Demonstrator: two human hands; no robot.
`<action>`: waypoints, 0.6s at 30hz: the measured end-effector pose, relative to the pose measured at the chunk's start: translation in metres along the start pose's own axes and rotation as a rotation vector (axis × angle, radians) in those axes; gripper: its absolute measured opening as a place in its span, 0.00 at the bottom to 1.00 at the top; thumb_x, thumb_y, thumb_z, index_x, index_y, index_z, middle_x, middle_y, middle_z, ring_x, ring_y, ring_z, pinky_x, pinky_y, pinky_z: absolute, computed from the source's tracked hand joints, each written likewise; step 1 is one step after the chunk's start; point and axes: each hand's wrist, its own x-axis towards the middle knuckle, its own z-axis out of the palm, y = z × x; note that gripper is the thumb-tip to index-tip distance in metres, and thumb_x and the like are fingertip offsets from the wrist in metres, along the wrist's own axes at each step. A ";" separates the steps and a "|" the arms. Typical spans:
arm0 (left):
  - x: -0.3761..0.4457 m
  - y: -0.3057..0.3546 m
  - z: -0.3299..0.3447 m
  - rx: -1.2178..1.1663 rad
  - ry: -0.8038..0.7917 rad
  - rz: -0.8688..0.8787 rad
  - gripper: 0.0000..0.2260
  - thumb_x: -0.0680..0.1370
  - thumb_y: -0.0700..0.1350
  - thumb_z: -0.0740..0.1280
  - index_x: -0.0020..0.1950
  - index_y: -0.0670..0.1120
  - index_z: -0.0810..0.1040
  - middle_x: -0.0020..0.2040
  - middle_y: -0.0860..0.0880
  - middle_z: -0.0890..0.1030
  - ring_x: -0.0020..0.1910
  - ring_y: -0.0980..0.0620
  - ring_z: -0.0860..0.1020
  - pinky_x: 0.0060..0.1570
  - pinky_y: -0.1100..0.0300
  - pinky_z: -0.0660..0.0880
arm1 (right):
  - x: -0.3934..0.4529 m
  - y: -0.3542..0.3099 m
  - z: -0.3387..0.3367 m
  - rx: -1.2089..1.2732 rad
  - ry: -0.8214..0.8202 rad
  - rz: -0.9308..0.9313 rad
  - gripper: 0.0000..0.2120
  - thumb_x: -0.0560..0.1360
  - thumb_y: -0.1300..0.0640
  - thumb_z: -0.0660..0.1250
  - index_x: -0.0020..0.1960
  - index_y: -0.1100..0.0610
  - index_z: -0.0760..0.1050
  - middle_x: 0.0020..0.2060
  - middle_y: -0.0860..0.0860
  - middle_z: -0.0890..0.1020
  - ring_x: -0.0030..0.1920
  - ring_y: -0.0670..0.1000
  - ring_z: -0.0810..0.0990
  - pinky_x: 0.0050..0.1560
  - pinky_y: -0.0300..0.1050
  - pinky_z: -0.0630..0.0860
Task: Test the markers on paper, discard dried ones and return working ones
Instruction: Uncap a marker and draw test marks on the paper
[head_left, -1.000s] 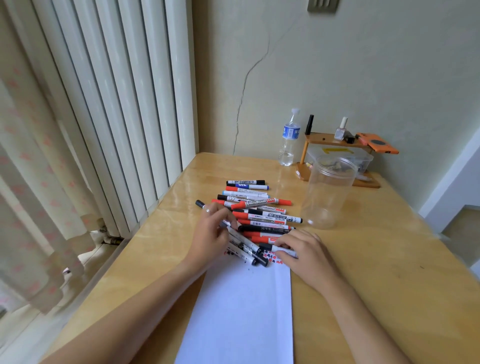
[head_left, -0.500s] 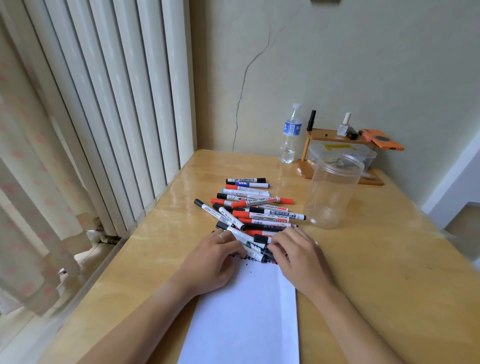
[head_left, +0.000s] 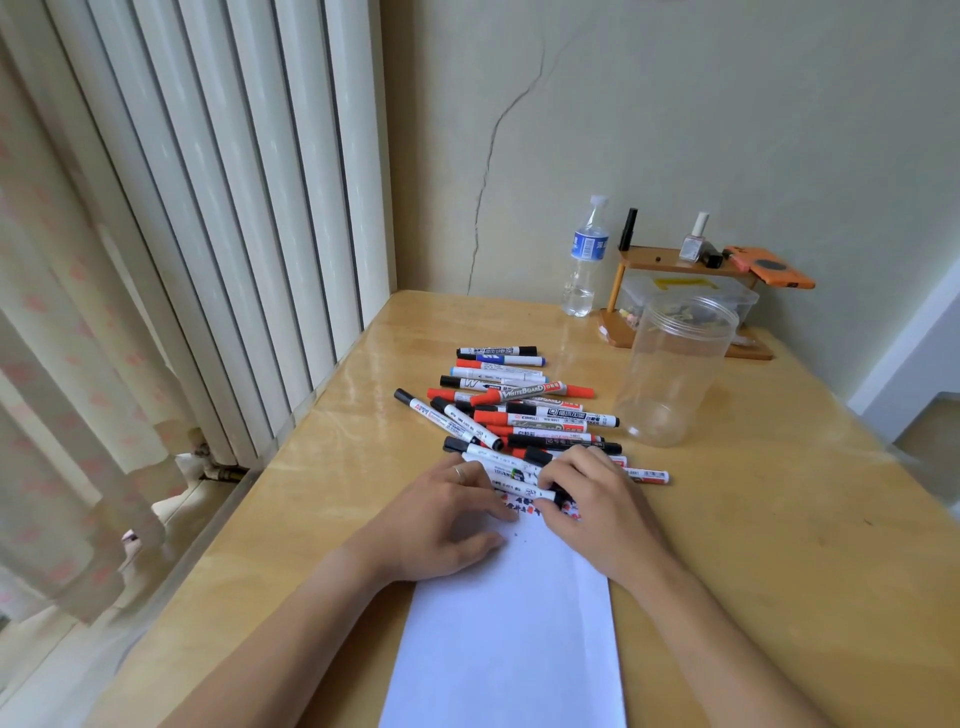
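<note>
A pile of whiteboard markers (head_left: 519, 410) with red, black and blue caps lies on the wooden table (head_left: 779, 519). A white sheet of paper (head_left: 509, 623) runs from the pile toward me, with red and black scribbles (head_left: 524, 506) at its far edge. My left hand (head_left: 441, 525) lies flat on the paper's far left corner, fingers apart, fingertips by the nearest markers. My right hand (head_left: 602, 509) pinches the black-capped end of a white marker (head_left: 514, 486) at the pile's near edge. An empty clear plastic jar (head_left: 675, 374) stands open to the right of the pile.
A water bottle (head_left: 584, 260) stands at the back by the wall. Beside it a small wooden shelf (head_left: 670, 260) carries a nail polish bottle (head_left: 695, 241) and an orange phone (head_left: 774, 270), with a plastic box (head_left: 691, 293) underneath. White slatted panels (head_left: 234, 208) border the table's left edge.
Both hands have drawn back from the middle of the pile to its near edge at the paper's top. The right hand's fingers have closed on a white marker there.
</note>
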 end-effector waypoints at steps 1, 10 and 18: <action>0.000 -0.001 0.001 0.003 -0.003 0.011 0.11 0.76 0.53 0.72 0.58 0.57 0.84 0.51 0.56 0.77 0.54 0.55 0.73 0.59 0.58 0.72 | 0.000 0.001 0.000 -0.005 0.009 -0.006 0.08 0.72 0.58 0.76 0.47 0.54 0.78 0.46 0.46 0.77 0.49 0.51 0.75 0.49 0.46 0.75; 0.003 -0.004 0.008 -0.001 0.078 0.001 0.07 0.79 0.52 0.72 0.56 0.53 0.83 0.52 0.57 0.76 0.55 0.57 0.74 0.57 0.59 0.73 | 0.001 -0.002 -0.001 0.012 0.017 0.043 0.06 0.71 0.54 0.68 0.44 0.56 0.75 0.42 0.47 0.74 0.45 0.52 0.72 0.46 0.45 0.69; -0.003 -0.007 0.011 0.312 0.329 -0.189 0.17 0.80 0.51 0.68 0.66 0.48 0.73 0.60 0.47 0.72 0.57 0.46 0.69 0.56 0.52 0.68 | -0.011 -0.002 -0.017 0.369 0.035 0.236 0.06 0.74 0.65 0.75 0.45 0.57 0.79 0.43 0.47 0.75 0.40 0.45 0.73 0.42 0.35 0.71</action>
